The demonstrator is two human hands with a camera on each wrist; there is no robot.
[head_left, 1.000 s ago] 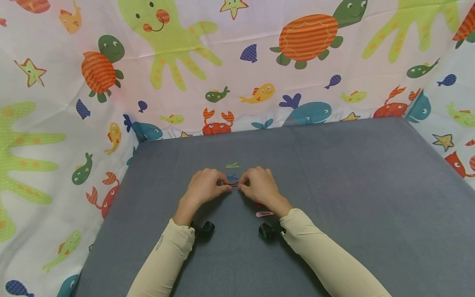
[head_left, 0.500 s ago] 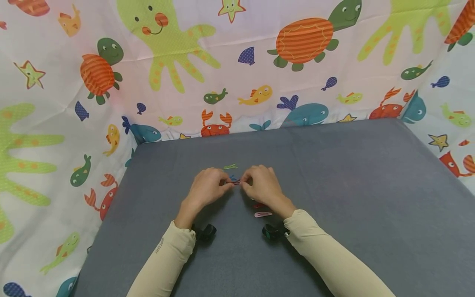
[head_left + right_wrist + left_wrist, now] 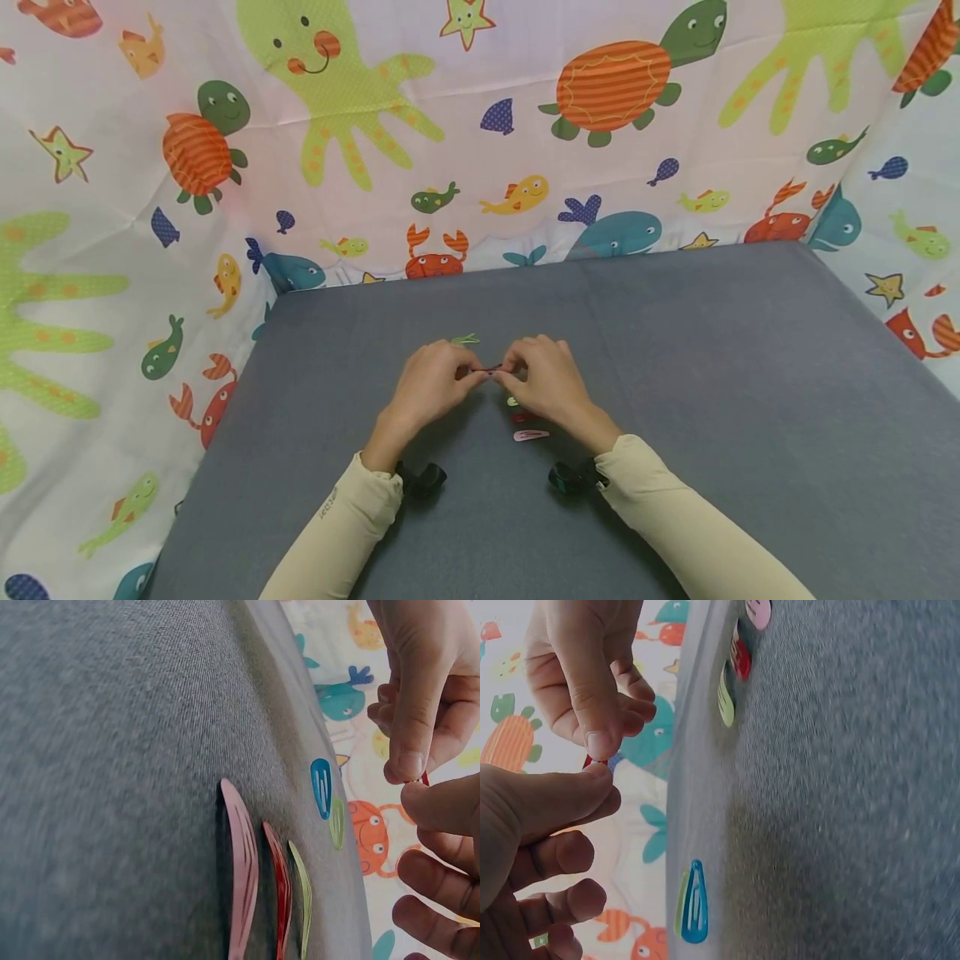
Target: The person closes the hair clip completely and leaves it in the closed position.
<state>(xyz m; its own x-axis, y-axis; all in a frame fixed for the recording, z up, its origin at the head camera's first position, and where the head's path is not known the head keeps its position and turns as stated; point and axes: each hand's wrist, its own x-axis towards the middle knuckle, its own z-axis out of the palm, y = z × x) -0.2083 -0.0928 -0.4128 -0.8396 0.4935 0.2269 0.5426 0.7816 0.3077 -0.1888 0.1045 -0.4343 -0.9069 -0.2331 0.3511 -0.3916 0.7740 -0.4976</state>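
Note:
Both hands pinch a small dark red snap hair clip [image 3: 491, 369] between them, one at each end. My left hand [image 3: 438, 383] holds its left end by thumb and fingertips; my right hand [image 3: 546, 382] has the right end the same way. The fingers cover most of the clip, leaving only a sliver of red [image 3: 425, 778] in the right wrist view. Seen from the left wrist, the hands are raised above the table, thumbs close together. Beyond them lie a green clip [image 3: 466, 339] and a blue clip [image 3: 694, 904], the blue one hidden in the head view.
On the grey table [image 3: 720, 433], nearer than the hands, lie a pink clip [image 3: 531, 435], a red clip [image 3: 523, 417] and a yellow-green clip [image 3: 513, 402], partly under the right forearm. A cloth [image 3: 450, 158] printed with sea animals hangs behind and at the sides.
Both hands have shifted a little to the right with the red clip. The left hand now covers the blue clip in the head view, and the yellow-green clip has come into sight.

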